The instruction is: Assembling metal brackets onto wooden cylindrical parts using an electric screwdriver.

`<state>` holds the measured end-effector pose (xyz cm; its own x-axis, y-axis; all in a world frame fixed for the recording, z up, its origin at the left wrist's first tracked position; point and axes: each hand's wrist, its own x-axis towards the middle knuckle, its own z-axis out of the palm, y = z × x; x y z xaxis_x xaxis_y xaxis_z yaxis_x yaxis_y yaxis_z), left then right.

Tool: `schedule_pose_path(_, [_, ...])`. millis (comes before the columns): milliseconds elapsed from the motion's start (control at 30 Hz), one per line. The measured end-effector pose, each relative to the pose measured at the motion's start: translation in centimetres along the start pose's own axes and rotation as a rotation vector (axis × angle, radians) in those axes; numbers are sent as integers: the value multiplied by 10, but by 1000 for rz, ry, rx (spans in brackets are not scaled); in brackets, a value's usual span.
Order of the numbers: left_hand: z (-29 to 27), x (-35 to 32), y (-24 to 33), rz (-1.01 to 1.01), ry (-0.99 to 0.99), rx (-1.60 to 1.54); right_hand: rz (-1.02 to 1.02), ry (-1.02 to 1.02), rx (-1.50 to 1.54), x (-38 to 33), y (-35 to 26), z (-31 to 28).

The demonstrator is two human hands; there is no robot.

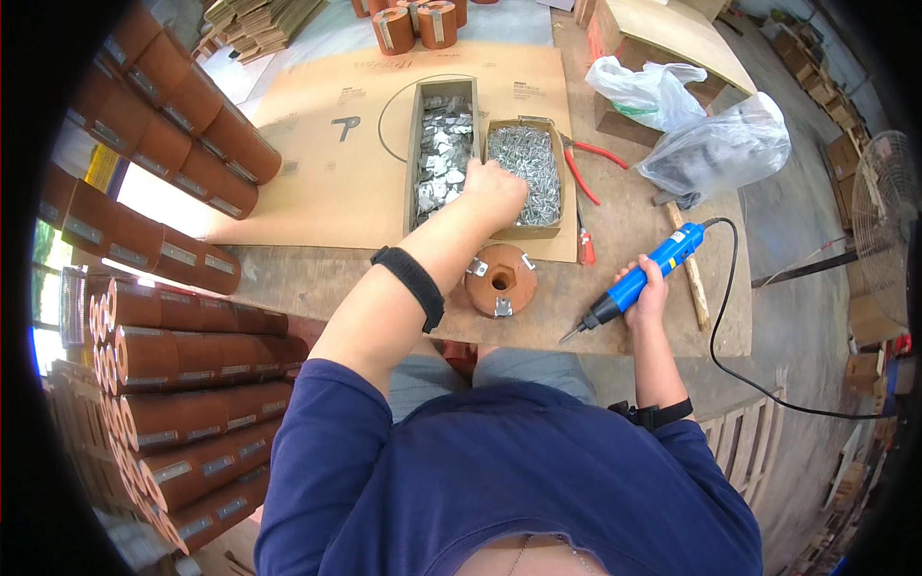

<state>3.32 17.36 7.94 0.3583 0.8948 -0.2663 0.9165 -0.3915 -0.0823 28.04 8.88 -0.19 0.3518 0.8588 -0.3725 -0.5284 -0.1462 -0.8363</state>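
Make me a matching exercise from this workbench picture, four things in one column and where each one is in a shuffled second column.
1. blue electric screwdriver
2. box of screws
3. red-handled pliers
4. brown round block

A. under the left hand
B. on the bench before the person, between the forearms
C. held in the right hand
D. lying right of the boxes

Pairs: 1-C, 2-A, 3-D, 4-B

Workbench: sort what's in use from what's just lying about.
In use:
left hand in screw box
right hand holding blue electric screwdriver
brown disc
tray of metal plates

Lying about:
red-handled pliers
two plastic bags
stacked brown tubes
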Motion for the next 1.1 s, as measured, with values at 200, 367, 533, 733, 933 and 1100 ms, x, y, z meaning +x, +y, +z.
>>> schedule_pose_path(200, [0,-4,-1,6,30,4,-2,5,-5,0,0,0])
schedule_pose_path(367, [-1,-7,-3,-21,162,-167,-13,13,-13,1,0,-2])
schedule_pose_path(533, [4,-9,-2,46,172,-84,0,29,-16,1,1,-2])
schedule_pose_path(733, [-3,-1,2,71,-37,54,-3,21,2,0,2,-1])
schedule_pose_path(933, [7,1,-2,72,84,-68,-18,14,-2,-2,0,-2])
schedule_pose_path(1100, [3,-6,-3,57,181,-160,-9,16,4,-2,0,0])
